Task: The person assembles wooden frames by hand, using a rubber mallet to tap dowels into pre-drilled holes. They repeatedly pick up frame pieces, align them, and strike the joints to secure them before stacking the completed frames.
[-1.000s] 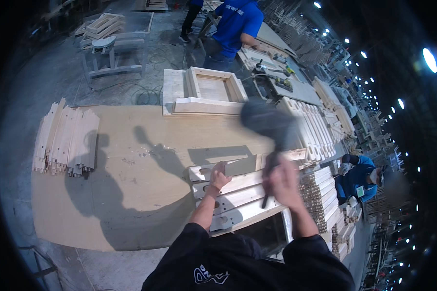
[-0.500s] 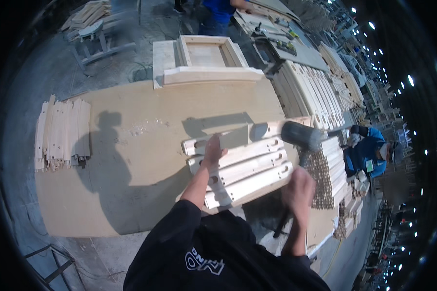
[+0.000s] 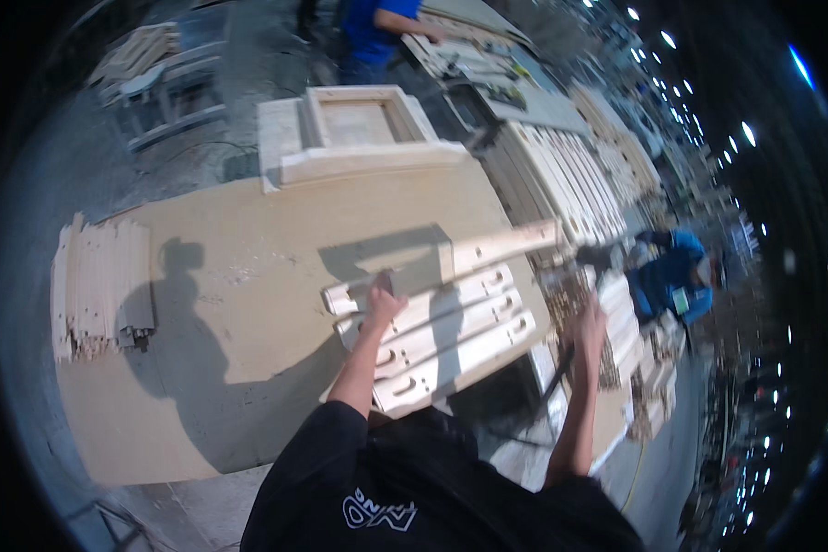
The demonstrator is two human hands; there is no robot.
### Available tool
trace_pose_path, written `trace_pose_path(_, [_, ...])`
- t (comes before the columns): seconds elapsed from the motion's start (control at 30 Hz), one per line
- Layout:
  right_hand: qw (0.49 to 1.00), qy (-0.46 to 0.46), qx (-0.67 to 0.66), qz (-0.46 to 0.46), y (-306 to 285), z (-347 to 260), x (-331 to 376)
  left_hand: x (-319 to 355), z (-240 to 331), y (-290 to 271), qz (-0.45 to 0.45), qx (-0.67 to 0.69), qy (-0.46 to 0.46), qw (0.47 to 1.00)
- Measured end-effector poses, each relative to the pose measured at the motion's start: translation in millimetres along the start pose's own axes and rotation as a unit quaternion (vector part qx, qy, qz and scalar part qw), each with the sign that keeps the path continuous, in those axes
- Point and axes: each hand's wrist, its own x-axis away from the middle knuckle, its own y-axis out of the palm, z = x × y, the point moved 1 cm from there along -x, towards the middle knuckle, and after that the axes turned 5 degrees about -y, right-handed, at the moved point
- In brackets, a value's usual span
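Left hand (image 3: 384,302) presses white slotted rails (image 3: 432,336) beneath it.

I count three pale wooden rails (image 3: 437,333) lying side by side under my left hand (image 3: 383,302), each with routed slots. One more long wooden rail (image 3: 506,246) lies tilted just beyond them. One big sheet of board (image 3: 248,248) serves as the worktop. At its far edge there is one square wooden frame (image 3: 357,120) and one flat moulded piece (image 3: 373,161) in front of it. One stack of thin slats (image 3: 101,285) sits at my far left; the slats are too many and too blurred to count. My two hands are in view, the right hand (image 3: 587,324) off the worktop's edge. Two other people (image 3: 672,271) in blue work nearby.
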Motion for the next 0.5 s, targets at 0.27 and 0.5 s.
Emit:
trace_pose_path(0.27, [0.912,-0.080,0.103,-0.389,32.5,-47.2,167.7,-13.4,15.6,-71.6,-0.234,-0.013,-0.106,0.966])
trace_pose_path(0.5, [0.795,-0.225,0.073,-0.559,243.4,-63.5,221.1,-36.3,50.2,-310.6,0.169,-0.068,-0.217,0.959])
